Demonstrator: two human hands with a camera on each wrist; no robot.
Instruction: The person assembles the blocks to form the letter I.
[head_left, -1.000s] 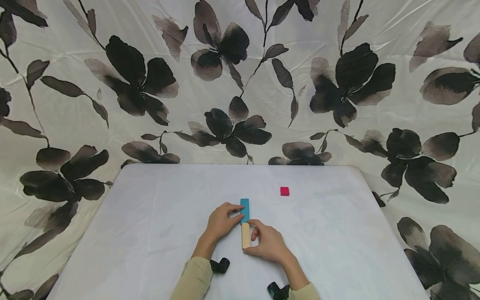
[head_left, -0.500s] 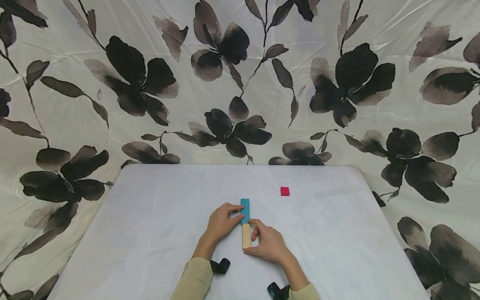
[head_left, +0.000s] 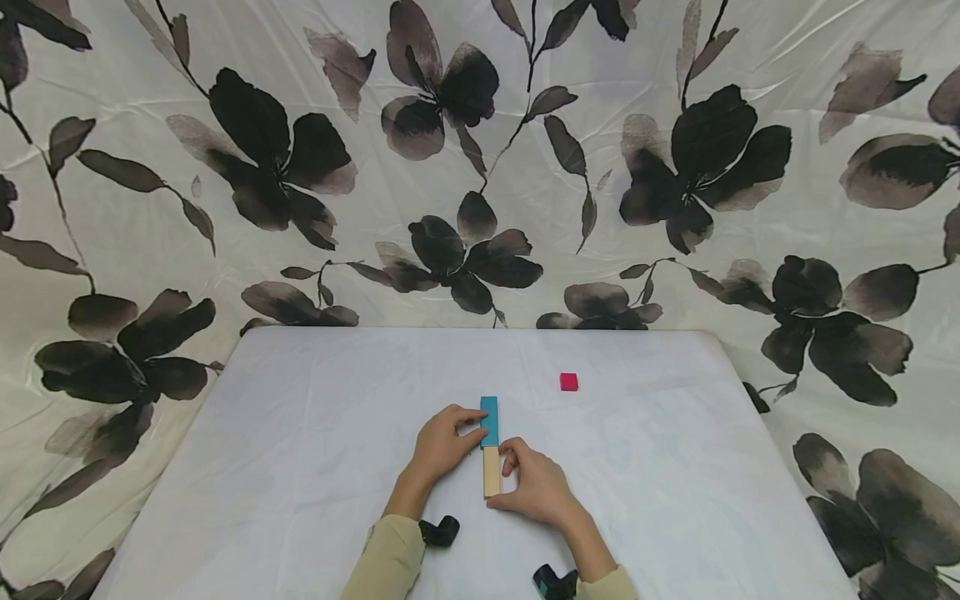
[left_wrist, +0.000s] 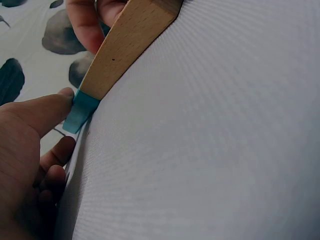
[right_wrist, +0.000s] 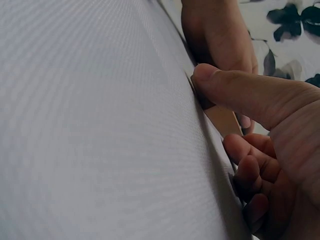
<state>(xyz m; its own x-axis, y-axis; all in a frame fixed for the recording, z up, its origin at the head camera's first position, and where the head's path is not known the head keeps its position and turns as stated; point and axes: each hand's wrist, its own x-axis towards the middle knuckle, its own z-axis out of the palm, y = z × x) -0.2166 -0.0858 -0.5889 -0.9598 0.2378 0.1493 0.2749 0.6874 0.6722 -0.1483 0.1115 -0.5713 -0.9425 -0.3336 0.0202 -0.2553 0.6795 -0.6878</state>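
Note:
A blue block and a plain wooden block lie end to end in one line on the white-covered table. My left hand holds the blue block from its left side, thumb and index finger on it. My right hand holds the wooden block, thumb at its near end and index finger by its far right corner. In the left wrist view the wooden block meets the blue block with no visible gap. The right thumb hides much of the wooden block in the right wrist view.
A small red cube sits farther back, right of the blocks. The white tabletop ends at a floral cloth hanging behind it. Black wrist devices are worn at both sleeves.

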